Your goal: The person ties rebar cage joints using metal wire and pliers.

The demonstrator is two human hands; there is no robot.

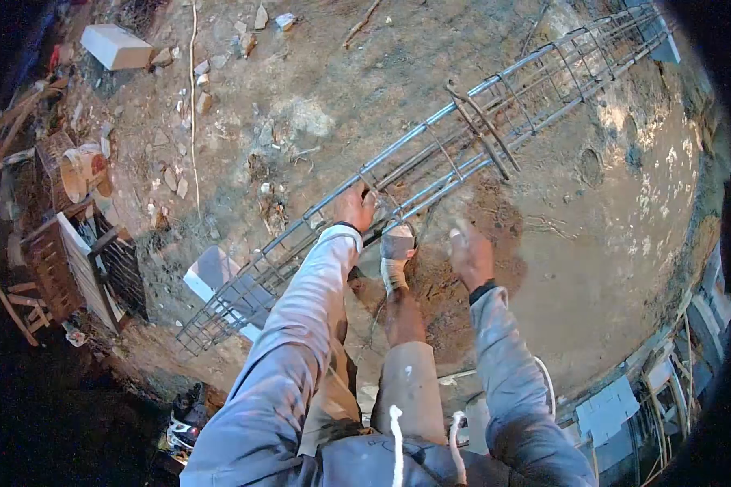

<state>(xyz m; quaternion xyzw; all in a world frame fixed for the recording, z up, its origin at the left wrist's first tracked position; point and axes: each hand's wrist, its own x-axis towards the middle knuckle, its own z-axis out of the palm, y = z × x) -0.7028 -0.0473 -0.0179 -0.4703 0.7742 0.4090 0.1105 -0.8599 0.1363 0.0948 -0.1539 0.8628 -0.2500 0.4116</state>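
Observation:
A long rebar cage (434, 152) runs diagonally from lower left to upper right, its straight bars joined by bent stirrups. My left hand (355, 206) is closed around a bar near the middle of the cage. To the right, apart from the cage, my right hand (471, 256) hovers over damp ground with its fingers curled. Its fingertips are blurred, and anything in them is too small to make out. Two bent steel pieces (483, 130) lie across the cage's upper part. My foot (396, 252) stands beside the cage, between my hands.
White blocks sit under the cage's lower end (211, 272) and upper end (664, 45). Another white block (115, 47) lies at upper left among stones. At left are a bucket (83, 172) and a brown crate (57, 268). Boards and sheets (609, 410) lie at lower right.

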